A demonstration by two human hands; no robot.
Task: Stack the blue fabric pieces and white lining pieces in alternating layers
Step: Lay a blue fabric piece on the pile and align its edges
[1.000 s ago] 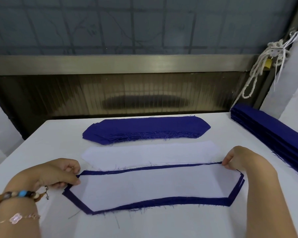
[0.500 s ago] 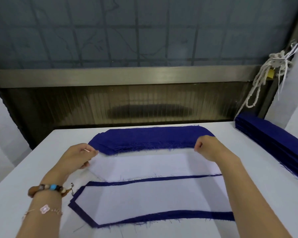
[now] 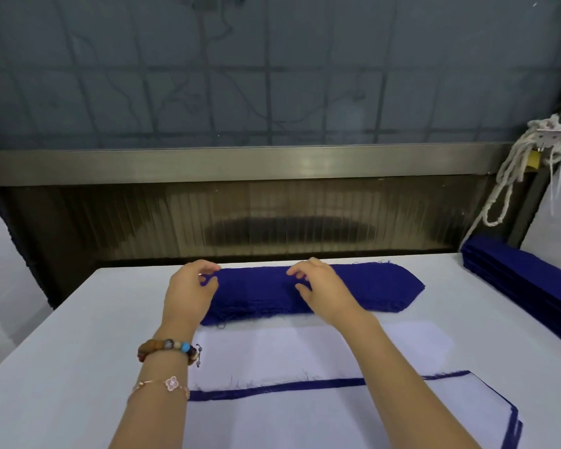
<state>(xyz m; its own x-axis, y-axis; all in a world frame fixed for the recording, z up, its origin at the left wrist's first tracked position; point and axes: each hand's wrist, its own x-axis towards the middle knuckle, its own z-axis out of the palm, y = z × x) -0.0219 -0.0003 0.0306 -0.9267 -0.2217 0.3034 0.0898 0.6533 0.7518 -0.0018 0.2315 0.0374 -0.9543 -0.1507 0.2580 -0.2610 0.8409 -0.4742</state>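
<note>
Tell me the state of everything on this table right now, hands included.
Far pile of blue fabric pieces: lying flat, edges frayed.
White lining pieces in the middle: flat, untouched.
Near layered stack: white lining on top, blue edge showing.
Folded blue fabric stack at right: neat, untouched.
Left hand: fingers loosely curled over blue pile, holding nothing.
Right hand: same.

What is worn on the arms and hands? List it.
No sleeves or gloves: left hand and right hand are bare. The left wrist wears a beaded bracelet, brown, grey and blue, and a thin chain bracelet with a pink flower charm.
</note>
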